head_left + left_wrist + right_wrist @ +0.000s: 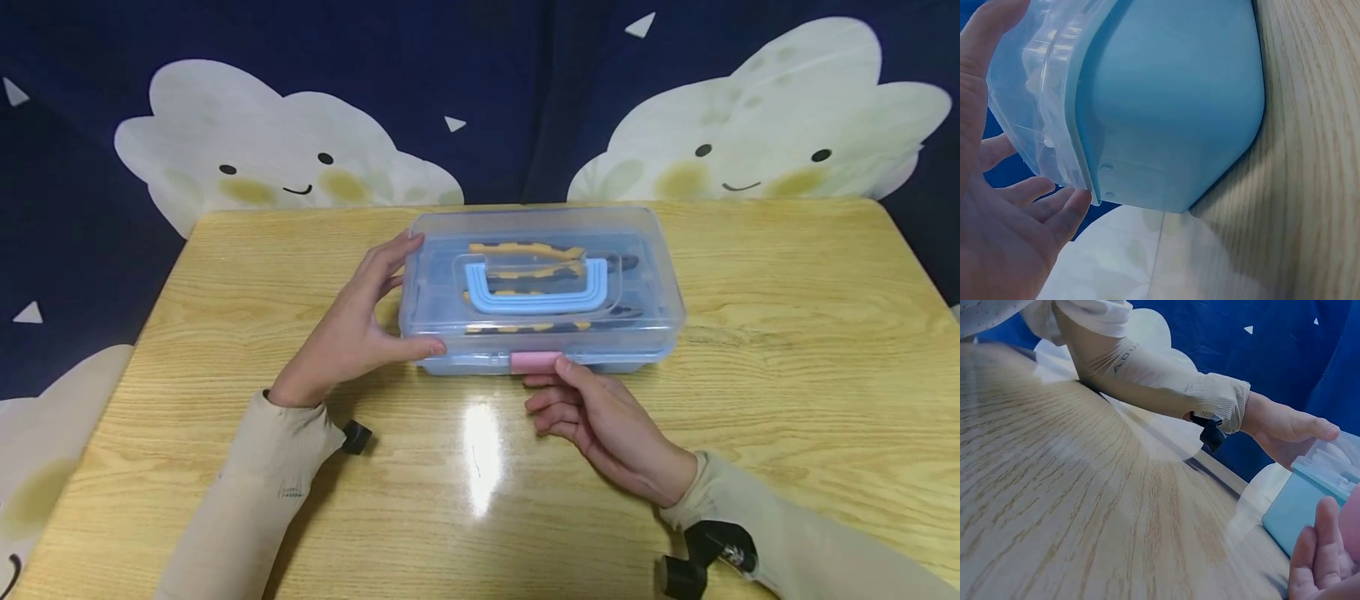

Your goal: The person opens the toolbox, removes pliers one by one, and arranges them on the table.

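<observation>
A plastic toolbox (540, 333) with a clear lid and light blue base sits on the table, its lid down. Through the lid show several pliers (525, 250) with yellow-and-black handles. My left hand (352, 321) spans the left end of the toolbox, thumb at the front corner and fingers toward the back, holding the lid's edge. At the front middle is a pink latch (534, 362). The thumb of my right hand (611, 425) presses the latch's right end, with the other fingers curled under it.
A light blue carrying handle (536, 304) lies folded flat on the lid. The wooden table (810, 350) reaches out on both sides. Behind it hangs a dark blue curtain (510, 83) with smiling clouds. Each wrist bears a small black camera mount (356, 437).
</observation>
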{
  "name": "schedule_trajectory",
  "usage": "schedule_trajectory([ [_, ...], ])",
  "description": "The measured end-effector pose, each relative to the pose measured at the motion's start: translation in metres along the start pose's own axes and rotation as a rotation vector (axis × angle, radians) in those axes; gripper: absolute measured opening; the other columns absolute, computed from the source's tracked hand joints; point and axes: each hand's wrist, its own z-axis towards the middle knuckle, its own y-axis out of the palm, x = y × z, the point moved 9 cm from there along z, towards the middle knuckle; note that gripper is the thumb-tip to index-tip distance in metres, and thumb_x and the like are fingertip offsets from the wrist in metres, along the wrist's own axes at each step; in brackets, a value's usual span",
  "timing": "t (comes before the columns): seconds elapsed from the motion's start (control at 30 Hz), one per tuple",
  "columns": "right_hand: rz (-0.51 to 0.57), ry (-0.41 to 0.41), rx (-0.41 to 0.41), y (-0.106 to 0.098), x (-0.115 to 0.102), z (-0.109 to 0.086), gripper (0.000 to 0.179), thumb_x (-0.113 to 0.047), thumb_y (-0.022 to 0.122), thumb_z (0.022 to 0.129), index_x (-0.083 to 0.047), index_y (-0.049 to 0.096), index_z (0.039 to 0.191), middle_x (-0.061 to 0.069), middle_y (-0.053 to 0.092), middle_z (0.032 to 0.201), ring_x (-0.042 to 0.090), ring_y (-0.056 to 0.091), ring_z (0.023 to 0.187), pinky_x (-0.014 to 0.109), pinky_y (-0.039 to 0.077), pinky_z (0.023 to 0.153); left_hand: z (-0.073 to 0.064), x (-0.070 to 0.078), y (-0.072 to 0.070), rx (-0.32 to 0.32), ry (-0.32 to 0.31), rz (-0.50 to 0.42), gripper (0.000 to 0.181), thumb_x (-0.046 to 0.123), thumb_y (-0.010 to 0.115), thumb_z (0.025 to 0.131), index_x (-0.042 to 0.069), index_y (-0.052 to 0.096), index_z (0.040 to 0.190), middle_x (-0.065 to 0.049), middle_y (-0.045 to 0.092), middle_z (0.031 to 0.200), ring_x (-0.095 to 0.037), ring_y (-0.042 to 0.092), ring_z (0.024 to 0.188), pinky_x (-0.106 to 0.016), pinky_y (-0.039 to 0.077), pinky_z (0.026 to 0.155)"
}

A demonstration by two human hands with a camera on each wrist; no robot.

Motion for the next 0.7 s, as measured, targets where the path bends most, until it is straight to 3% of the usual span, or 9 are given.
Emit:
schedule_trajectory([
  [0.7, -0.004, -0.055, 0.013, -0.0016, -0.0021, -0.0014, 0.052, -0.047, 0.055, 0.105, -0.004, 0.064, 0.134, -0.001, 0.073, 0.093, 0.007, 0.071, 0.084, 0.021, 0.062, 0.078, 0.0001, -0.0010, 0.0004, 0.004, -0.009, -0.007, 0.112, 0.014, 0.097, 0.071, 0.027, 0.032, 0.161, 0.004, 0.025, 0.170, -0.014, 0.023, 0.160, -0.044, 0.035, 0.129],
])
